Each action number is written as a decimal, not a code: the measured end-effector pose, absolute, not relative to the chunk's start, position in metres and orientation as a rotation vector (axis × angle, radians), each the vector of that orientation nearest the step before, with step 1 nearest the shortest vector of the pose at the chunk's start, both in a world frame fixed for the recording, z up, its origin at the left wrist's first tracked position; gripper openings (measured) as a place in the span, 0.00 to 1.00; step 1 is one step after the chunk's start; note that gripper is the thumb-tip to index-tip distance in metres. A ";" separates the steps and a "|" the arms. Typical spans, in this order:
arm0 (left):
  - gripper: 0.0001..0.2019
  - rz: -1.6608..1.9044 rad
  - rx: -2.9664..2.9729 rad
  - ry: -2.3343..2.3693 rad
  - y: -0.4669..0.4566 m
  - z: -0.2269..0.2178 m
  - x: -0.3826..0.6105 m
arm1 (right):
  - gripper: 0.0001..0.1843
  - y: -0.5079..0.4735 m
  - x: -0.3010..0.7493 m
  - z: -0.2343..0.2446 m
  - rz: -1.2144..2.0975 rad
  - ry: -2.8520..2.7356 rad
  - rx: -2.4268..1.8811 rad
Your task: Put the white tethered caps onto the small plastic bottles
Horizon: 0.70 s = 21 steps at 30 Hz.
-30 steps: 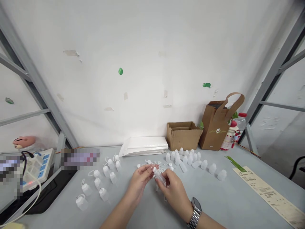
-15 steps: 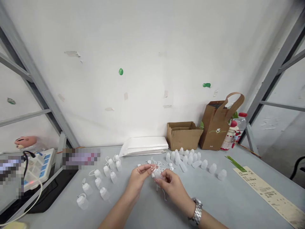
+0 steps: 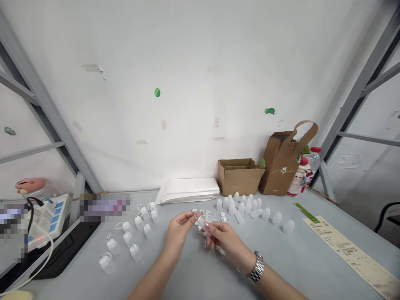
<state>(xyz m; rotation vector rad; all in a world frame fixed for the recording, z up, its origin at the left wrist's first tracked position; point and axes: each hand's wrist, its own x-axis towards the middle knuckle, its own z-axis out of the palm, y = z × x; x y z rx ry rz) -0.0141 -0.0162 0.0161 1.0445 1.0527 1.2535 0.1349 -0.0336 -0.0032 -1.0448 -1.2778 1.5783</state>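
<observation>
Above the grey table (image 3: 187,275), both hands (image 3: 178,230) (image 3: 229,241) grip a translucent bottle (image 3: 201,223) (script (image 3: 283,171) on the brown bag (image 3: 273,181) is illegible).

White wall (image 3: 187,50), gray table (image 3: 290,262)

You had the wall straight ahead, marked with green patches (image 3: 157,92) and tape scraps (image 3: 90,68). Gray metal bars (image 3: 56,118) slanted up on your left and right, thinner crossbars (image 3: 31,153) attached. Your table ran back toward the wall. Light was soft, shadows faint.
</observation>
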 end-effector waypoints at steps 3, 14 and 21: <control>0.11 1.251 1.009 1.069 -0.016 0.013 -0.013 | 0.21 -0.036 0.133 -0.002 1.445 -1.293 -1.105; 0.10 1.209 1.001 1.050 -0.014 0.006 -0.014 | 0.19 -0.044 0.132 -0.002 1.162 -1.358 -1.209; 0.10 1.155 1.033 1.022 -0.011 0.011 -0.018 | 0.28 -0.037 0.132 0.001 1.618 -1.166 -1.047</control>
